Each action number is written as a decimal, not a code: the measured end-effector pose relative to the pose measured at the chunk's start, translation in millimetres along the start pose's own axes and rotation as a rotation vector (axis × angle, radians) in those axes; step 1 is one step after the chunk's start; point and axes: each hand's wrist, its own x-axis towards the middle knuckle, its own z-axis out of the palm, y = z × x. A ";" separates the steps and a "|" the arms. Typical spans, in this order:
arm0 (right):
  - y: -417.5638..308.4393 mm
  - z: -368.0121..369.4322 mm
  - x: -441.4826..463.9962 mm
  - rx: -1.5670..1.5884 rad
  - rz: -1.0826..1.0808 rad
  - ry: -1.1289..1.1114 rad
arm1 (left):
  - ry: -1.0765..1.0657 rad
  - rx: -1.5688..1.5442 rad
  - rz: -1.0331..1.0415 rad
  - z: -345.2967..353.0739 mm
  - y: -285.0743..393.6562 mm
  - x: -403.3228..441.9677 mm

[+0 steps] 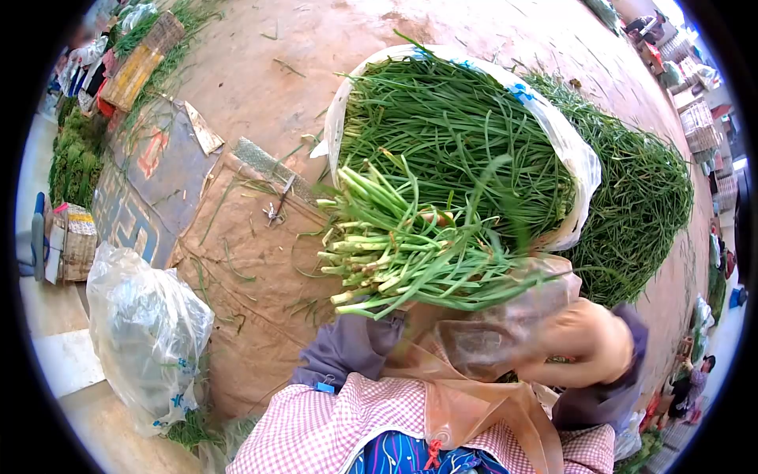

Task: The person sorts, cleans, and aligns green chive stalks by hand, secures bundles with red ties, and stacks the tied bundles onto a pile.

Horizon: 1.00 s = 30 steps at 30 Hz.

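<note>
A loose pile of garlic chives (395, 253) lies above my lap, its pale cut ends toward the left and its green leaves toward the right. Clear brownish plastic (482, 344) covers my lap beneath and beside the leaves. My right hand (572, 340) is bent inward over this plastic, just below the leaf tips; motion smears its fingers, and whether they grip anything is unclear. I cannot make out my left hand. Just beyond the pile, a white plastic bag (580, 158) with its mouth folded back is packed with more chives (458, 126).
A heap of chives (632, 197) spreads right of the bag. On the brown floor sheet (245, 316) at left lie a small metal tool (274, 212) and scattered leaves. A stuffed clear bag (146, 332) stands lower left. Wicker baskets (77, 241) and a person (688, 387) appear farther off.
</note>
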 end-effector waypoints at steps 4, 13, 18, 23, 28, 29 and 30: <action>50.0 16.3 -31.4 0.849 -0.369 0.627 | -0.062 -0.064 0.031 17.2 5.8 23.0; 116.4 53.3 27.4 0.529 0.178 0.577 | -0.064 1.177 0.347 62.1 -32.4 48.0; 133.8 62.6 32.8 0.315 0.102 0.805 | 0.001 1.550 0.341 53.3 -43.3 55.5; 188.7 72.1 -3.0 0.375 0.087 0.913 | -0.016 1.532 0.133 89.5 -7.8 38.4; 116.7 41.3 -28.7 0.999 -0.158 1.317 | -0.455 1.074 0.177 77.4 29.2 40.9; 117.1 36.2 -43.4 0.928 -0.228 1.378 | -0.449 1.074 0.131 62.7 33.6 42.9; 114.3 31.3 -59.8 1.030 -0.334 1.282 | -0.367 1.152 0.078 52.7 43.5 48.2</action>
